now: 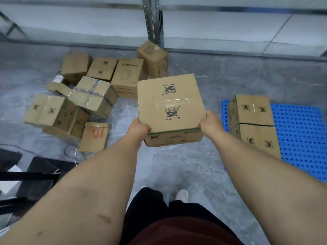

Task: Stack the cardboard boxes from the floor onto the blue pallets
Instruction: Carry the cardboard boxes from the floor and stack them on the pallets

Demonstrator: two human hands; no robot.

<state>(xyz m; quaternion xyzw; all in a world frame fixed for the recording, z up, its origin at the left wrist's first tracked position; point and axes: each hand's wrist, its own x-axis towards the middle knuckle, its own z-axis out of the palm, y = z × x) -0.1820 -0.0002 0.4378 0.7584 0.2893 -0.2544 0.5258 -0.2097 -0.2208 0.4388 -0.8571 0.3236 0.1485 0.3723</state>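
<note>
- Carried item: a square brown cardboard box sealed with clear tape and printed with a dark logo [171, 106] sits at the centre of the frame, held in the air above the grey marbled floor [177, 165], clear of every other box.
- Left hand [139, 129]: grips the near left corner of the carried box; its fingers are curled under the lower edge and clamped on the cardboard.
- Right hand [209, 122]: grips the near right corner likewise, fingers wrapped on the box edge, so the load is shared between both hands.
- Source pile: a loose heap of brown cardboard boxes [85, 96], some tilted and leaning on one another, lies on the floor at the left and upper left of the frame; one upright box [154, 59] stands beside a metal shelf post [152, 20] at the top centre.
- Destination: a perforated blue plastic pallet [299, 131] lies at the right edge of the frame, already bearing two stacked brown cardboard boxes [253, 124] on its left side.
- Step in hand (judged): transport, the box having left the pile and not yet reached the pallet.
- Next move (judged): swing the box rightward, then lower it flat either onto the bare pallet beside the stack or squarely on top of it, edges aligned so the stack does not lean.
</note>
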